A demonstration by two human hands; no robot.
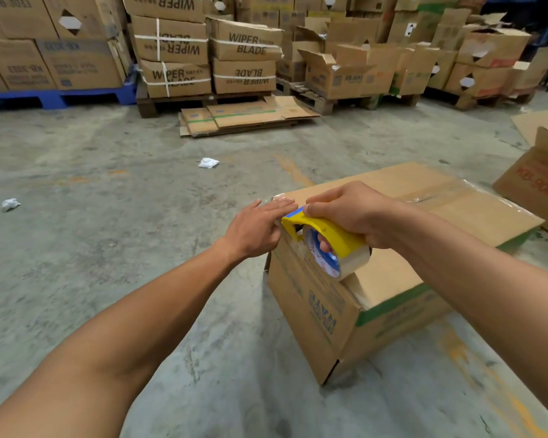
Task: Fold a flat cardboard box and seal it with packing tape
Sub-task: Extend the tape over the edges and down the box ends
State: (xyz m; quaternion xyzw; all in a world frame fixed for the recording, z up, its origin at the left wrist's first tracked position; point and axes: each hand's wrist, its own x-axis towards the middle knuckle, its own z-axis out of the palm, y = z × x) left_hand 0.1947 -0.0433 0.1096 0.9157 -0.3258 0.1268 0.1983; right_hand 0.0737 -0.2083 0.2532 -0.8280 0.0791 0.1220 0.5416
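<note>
Two bare forearms reach to a box (377, 279) on the floor. Right hand (355, 213) grips a tape dispenser (326, 238) at its left edge; left hand (257, 226) presses tape flat, fingers straight. Tape may wrinkle if pulled crooked.

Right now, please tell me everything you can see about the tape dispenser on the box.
The tape dispenser has a curved yellow plastic frame with a blue piece at its front tip. It carries a roll of clear-brownish packing tape with a blue and white printed core. It lies tilted at the near top edge of the cardboard box. The right hand grips it, fingers through the core. The left hand lies flat beside its tip.
</note>
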